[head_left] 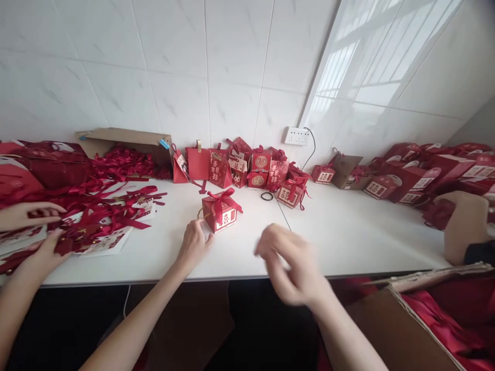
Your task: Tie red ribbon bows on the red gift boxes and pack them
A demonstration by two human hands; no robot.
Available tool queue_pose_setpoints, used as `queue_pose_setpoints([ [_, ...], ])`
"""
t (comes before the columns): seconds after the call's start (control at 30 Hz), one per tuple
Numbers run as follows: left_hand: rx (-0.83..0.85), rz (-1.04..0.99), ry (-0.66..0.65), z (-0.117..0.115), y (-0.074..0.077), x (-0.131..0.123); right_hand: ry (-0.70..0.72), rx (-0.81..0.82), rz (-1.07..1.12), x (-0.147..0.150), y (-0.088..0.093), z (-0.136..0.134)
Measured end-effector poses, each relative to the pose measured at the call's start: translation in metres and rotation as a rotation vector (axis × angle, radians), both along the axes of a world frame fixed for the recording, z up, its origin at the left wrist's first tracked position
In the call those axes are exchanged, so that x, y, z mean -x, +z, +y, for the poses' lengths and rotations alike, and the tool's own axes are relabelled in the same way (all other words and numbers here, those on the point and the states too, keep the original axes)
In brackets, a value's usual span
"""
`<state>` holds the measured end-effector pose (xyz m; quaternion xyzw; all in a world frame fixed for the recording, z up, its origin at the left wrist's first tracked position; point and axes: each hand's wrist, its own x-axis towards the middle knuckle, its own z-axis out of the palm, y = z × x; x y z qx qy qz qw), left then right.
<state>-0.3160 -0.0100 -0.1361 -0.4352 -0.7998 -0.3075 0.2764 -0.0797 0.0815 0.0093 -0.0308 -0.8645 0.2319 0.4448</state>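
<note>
A red gift box [220,212] with a ribbon bow on top and a cream label on its front stands upright on the white table. My left hand [194,241] is closed at the box's lower left side, by its gold cord handle; the hold on the cord is partly hidden. To the right of the box, my right hand [291,264] is raised above the table's front edge. Its fingers look curled but are smeared by motion, and I see nothing clear in them. A black ring [266,196] lies behind it.
More red boxes [260,167] line the wall, and a pile of them [425,170] sits at the right. At left, another person's hands [48,252] touch ribbons and cards. At right are another person's arm [466,226] and an open carton [386,319].
</note>
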Motion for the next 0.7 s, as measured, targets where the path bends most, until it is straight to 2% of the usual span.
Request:
queue_pose_setpoints([
  [0.07,0.006,0.007,0.005,0.000,-0.002,0.000,0.054,0.050,-0.156,0.028,-0.035,0.033],
  [0.13,0.030,-0.003,0.013,0.001,-0.003,-0.001,-0.010,0.202,-0.277,0.044,-0.072,0.058],
  [0.2,0.044,-0.047,0.033,0.000,-0.003,-0.004,0.013,0.263,-0.336,0.046,-0.103,0.071],
  [0.27,0.055,-0.116,0.046,0.000,-0.001,-0.008,0.015,0.272,-0.315,0.040,-0.122,0.075],
  [0.37,0.081,-0.223,0.058,0.000,0.004,-0.012,-0.054,0.261,-0.259,0.034,-0.128,0.075],
  [0.53,0.147,-0.342,0.053,0.001,0.011,-0.014,-0.146,0.279,-0.424,0.041,-0.125,0.077],
  [0.7,0.254,-0.423,0.089,0.004,0.019,-0.017,-0.199,0.354,-0.425,0.040,-0.121,0.079],
])
